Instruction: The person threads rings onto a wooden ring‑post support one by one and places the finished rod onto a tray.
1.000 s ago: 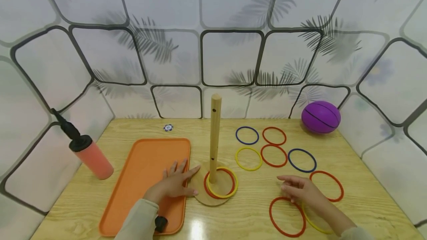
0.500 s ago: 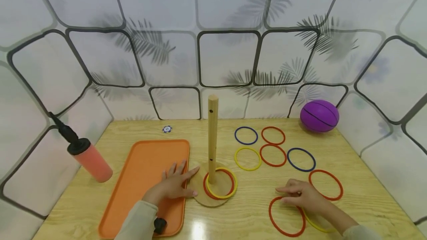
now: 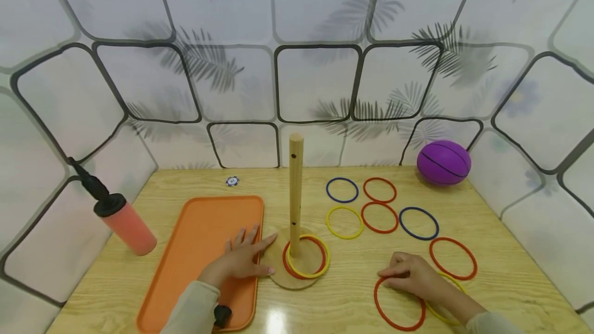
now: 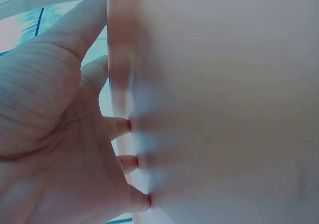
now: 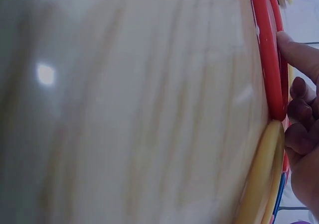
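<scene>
Wood-grain tabletop (image 3: 334,303); my right fingers (image 3: 392,271) pinch a thin red plastic-looking ring (image 5: 268,59) by its far rim, handy spot, probably light, stiff. Left fingers (image 3: 264,243) spread.

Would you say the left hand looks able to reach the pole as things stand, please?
Probably yes: the left hand touches the base, and only low rings circle the foot of the pole.
</scene>
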Demonstrator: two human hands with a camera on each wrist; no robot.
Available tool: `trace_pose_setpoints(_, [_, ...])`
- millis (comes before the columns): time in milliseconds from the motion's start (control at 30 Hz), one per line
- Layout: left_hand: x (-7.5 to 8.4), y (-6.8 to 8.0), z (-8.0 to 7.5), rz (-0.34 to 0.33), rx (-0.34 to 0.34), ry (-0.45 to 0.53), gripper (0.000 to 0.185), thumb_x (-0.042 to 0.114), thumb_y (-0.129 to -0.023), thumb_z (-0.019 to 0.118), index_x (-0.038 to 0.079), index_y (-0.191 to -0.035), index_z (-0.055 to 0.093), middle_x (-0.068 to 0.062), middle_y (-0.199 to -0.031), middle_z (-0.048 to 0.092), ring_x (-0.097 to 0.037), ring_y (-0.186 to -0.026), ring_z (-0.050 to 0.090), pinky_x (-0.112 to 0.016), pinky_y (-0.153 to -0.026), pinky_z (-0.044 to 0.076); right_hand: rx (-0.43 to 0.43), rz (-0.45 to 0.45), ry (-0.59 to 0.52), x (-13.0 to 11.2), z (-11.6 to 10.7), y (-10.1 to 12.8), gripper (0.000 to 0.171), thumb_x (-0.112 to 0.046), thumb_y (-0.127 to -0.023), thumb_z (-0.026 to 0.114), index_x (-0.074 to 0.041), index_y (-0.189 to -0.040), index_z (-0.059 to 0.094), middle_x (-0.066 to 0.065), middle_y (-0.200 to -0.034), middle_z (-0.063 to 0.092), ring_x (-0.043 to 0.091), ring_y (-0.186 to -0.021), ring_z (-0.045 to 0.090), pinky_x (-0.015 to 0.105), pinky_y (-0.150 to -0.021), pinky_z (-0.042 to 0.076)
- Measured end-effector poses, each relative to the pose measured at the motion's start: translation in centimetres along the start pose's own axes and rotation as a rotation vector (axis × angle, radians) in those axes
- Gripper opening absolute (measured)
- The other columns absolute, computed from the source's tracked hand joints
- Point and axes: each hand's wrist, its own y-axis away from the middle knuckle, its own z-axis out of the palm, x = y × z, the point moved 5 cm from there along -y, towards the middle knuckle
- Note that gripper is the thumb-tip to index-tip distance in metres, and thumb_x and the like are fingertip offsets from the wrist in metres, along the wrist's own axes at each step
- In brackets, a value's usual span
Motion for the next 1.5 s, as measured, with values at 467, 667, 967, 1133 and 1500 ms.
trace_pose_setpoints(467, [0.1,0.2,-0.1,-0.022,-0.022,0.017,0.078,0.049,-0.081,0.069,0.03,-0.148,0.033,-0.019,-0.157,0.001,-0.047,-0.14,-0.006,-0.07,-0.102,-0.003,0.079,-0.043,0.036,-0.6,0.1,-0.7,0.015,0.006,-0.071,0.076,-0.003,-0.083,0.076,-0.001,-0.072,0.051,0.007,-0.061,0.045,0.017,-0.051,0.039])
trace_pose_setpoints(667, [0.2,0.3,0.0,-0.019,-0.02,0.012,0.078,0.049,-0.082,0.069,0.03,-0.148,0.034,-0.019,-0.157,0.003,-0.048,-0.14,-0.005,-0.07,-0.102,-0.002,0.089,0.051,-0.015,-0.4,-0.2,-0.7,0.01,-0.006,-0.078,0.075,-0.011,-0.086,0.076,0.0,-0.084,0.051,0.007,-0.071,0.047,0.02,-0.059,0.042])
trace_pose_setpoints(967, [-0.1,0.1,0.0,-0.012,-0.008,0.008,0.079,0.049,-0.081,0.069,0.03,-0.148,0.034,-0.02,-0.157,0.003,-0.048,-0.139,-0.006,-0.071,-0.101,-0.003,0.14,0.287,-0.106,-0.3,-2.1,-1.2,0.005,-0.013,-0.087,0.068,-0.014,-0.091,0.07,-0.003,-0.086,0.063,0.007,-0.063,0.045,0.025,-0.051,0.041])
trace_pose_setpoints(1133, [0.0,0.1,0.0,-0.009,-0.012,0.012,0.078,0.049,-0.081,0.069,0.03,-0.148,0.034,-0.02,-0.157,0.002,-0.048,-0.139,-0.006,-0.071,-0.101,-0.004,0.121,0.394,-0.181,-0.4,-2.5,-1.3,0.015,-0.016,-0.092,0.062,-0.003,-0.098,0.065,0.005,-0.087,0.063,0.007,-0.067,0.05,0.026,-0.055,0.045])
trace_pose_setpoints(1500, [0.2,0.3,-0.1,-0.006,-0.01,0.01,0.078,0.048,-0.082,0.069,0.029,-0.148,0.034,-0.02,-0.157,0.001,-0.048,-0.139,-0.006,-0.071,-0.101,-0.004,0.135,0.509,-0.395,-0.5,-2.7,-1.4,0.037,-0.016,-0.096,0.057,0.01,-0.122,0.05,0.012,-0.085,0.059,0.007,-0.051,0.047,0.024,-0.042,0.042])
